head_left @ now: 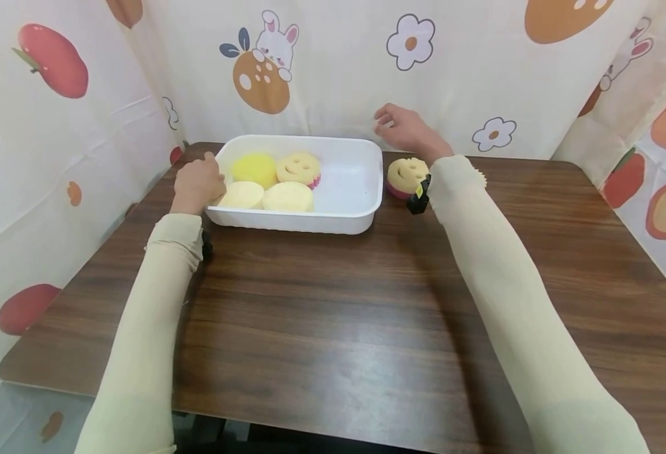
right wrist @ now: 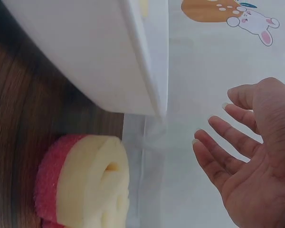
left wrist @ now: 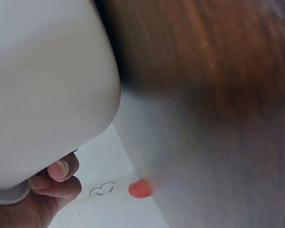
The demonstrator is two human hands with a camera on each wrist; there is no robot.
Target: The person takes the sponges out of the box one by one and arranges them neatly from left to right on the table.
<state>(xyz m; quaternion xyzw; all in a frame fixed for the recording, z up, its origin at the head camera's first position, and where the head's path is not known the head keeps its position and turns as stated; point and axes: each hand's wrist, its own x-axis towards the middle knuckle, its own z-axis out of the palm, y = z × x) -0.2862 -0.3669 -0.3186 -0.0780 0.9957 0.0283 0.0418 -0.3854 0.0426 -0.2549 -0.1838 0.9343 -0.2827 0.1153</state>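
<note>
My left hand (head_left: 198, 183) grips the left rim of a white plastic tub (head_left: 349, 224), its fingertips curled under the rim in the left wrist view. Inside the tub's left half lie several round sponges: a bright yellow one (head_left: 253, 169), a smiley-faced one (head_left: 299, 169) with a pink underside, and two pale yellow ones, the right of which (head_left: 289, 197) sits near the front wall. My right hand (head_left: 405, 129) is raised above the back right of the tub, holding nothing, fingers loosely bent. Below its wrist, a smiley sponge (right wrist: 92, 183) with a pink layer rests on the table beside the tub.
The brown wooden table (head_left: 321, 302) carries the tub near its back edge. A patterned curtain (head_left: 344, 69) hangs close behind and along both sides. Each wrist wears a black device, such as the right wrist camera (head_left: 419, 197).
</note>
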